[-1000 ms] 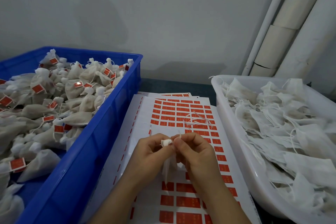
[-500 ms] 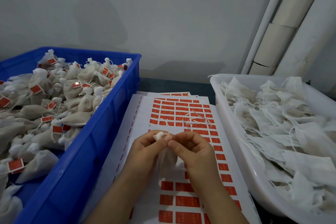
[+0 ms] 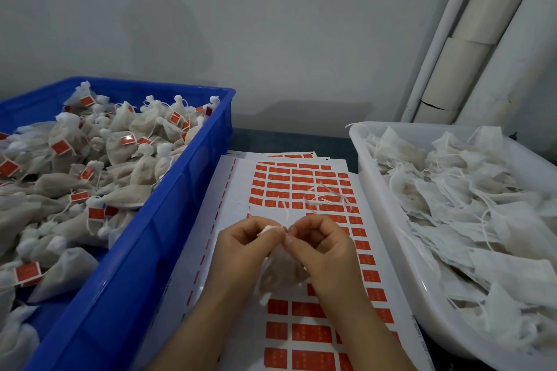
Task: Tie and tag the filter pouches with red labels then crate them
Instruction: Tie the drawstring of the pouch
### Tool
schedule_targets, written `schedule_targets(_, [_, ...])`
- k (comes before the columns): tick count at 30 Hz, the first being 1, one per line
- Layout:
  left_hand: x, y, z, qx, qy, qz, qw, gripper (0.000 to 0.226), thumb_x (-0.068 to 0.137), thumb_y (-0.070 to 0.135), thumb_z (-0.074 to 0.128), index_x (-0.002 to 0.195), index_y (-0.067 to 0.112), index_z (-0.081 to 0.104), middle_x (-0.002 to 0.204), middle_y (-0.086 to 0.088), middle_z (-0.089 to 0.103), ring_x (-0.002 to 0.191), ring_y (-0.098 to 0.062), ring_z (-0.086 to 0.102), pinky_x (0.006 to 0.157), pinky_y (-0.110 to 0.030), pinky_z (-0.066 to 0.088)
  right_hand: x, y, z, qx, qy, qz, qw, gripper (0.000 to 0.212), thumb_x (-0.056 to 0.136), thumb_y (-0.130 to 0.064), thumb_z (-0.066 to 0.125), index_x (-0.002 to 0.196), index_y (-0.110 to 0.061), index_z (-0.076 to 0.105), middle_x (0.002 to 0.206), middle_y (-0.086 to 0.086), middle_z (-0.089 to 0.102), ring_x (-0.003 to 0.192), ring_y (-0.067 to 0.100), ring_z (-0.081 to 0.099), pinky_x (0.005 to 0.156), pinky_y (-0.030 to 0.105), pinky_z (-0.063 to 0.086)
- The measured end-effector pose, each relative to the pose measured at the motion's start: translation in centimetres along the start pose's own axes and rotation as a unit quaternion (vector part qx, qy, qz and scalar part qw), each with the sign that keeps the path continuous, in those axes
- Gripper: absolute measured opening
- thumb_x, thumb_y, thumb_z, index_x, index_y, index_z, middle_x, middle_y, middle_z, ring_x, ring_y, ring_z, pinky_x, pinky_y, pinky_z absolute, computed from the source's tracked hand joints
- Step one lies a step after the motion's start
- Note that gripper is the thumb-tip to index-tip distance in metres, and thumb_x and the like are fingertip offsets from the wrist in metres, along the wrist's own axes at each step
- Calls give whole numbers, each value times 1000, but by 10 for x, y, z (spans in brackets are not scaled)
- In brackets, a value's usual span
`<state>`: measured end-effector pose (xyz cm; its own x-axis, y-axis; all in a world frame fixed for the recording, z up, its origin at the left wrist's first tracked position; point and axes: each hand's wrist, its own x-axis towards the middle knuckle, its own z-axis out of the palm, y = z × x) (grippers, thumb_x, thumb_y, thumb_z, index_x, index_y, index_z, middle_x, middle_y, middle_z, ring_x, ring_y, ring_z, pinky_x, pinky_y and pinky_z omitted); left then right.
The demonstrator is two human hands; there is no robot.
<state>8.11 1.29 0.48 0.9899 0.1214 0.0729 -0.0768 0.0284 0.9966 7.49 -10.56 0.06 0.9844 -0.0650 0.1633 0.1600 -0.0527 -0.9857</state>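
A small white filter pouch [image 3: 281,275] hangs between my hands above the label sheet [image 3: 301,331]. My left hand [image 3: 244,245] pinches its gathered neck, and a white tuft sticks out above the fingers. My right hand [image 3: 324,247] pinches the string right beside that neck, fingers curled. A thin white string end rises above the two hands. The sheet carries rows of red labels [image 3: 298,184]. The blue crate [image 3: 168,220] on the left is heaped with tied pouches bearing red tags.
A white tub [image 3: 388,220] on the right holds a pile of flat untied pouches. Loose white string scraps [image 3: 325,199] lie on the sheet beyond my hands. A grey wall and white pipes [image 3: 461,39] stand behind the table.
Both hands have stayed over the sheet, working the pouch neck. The pouch body now hangs lower and fuller between my wrists, and the fingertips have closed tighter together at the neck.
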Motion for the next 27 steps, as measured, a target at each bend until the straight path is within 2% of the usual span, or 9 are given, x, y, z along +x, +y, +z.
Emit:
schedule_targets(4, [-1, 2, -1, 28, 17, 41, 999, 18, 82, 3, 64, 72, 18, 69, 67, 8, 69, 73, -11, 66, 58, -15, 52, -2, -1, 2, -8, 9, -29, 999, 18, 79, -11, 71, 79, -26, 61, 75, -24, 65, 79, -5, 63, 57, 5, 46])
schedule_targets(10, [0, 4, -5, 68, 8, 116, 991, 21, 78, -5, 66, 72, 15, 64, 71, 8, 66, 75, -10, 64, 62, -12, 51, -3, -1, 4, -27, 16, -54, 998, 18, 78, -11, 71, 79, -25, 60, 78, -19, 65, 79, 1, 63, 61, 8, 49])
schedule_targets(13, [0, 3, -6, 101, -1, 146, 984, 25, 79, -4, 66, 72, 20, 66, 72, 12, 67, 77, -7, 64, 64, -11, 51, -4, -1, 4, -25, 28, -66, 997, 19, 79, -10, 70, 79, -25, 59, 78, -19, 65, 79, 2, 63, 61, 8, 49])
schedule_targets(17, [-2, 4, -8, 174, -4, 211, 962, 27, 78, 3, 69, 80, 30, 65, 76, 21, 66, 82, 1, 63, 68, -6, 49, -5, -2, 4, -20, 39, -81, 996, 20, 80, -8, 69, 78, -26, 58, 79, -20, 65, 80, 1, 62, 61, 7, 48])
schedule_targets(21, [-2, 6, -10, 284, -14, 280, 917, 15, 78, 6, 70, 89, 15, 70, 84, 17, 62, 73, 1, 61, 75, -3, 46, -6, -1, 6, -38, 47, -107, 992, 24, 81, -6, 67, 79, -28, 57, 81, -23, 63, 83, 0, 61, 64, 5, 47])
schedule_targets(23, [-4, 7, -8, 315, -18, 288, 904, 12, 79, 6, 68, 89, 13, 68, 86, 15, 59, 74, 3, 56, 74, 0, 44, -6, -1, 8, -52, 59, -119, 990, 25, 82, -5, 66, 78, -28, 57, 83, -25, 63, 85, 0, 60, 65, 4, 46])
schedule_targets(27, [-6, 6, -4, 323, -22, 252, 912, 15, 88, 13, 58, 85, 27, 54, 84, 23, 51, 77, 3, 53, 72, 3, 38, -7, 1, 9, -73, 71, -136, 985, 28, 82, -4, 66, 78, -29, 55, 87, -25, 61, 87, -1, 59, 66, 3, 45])
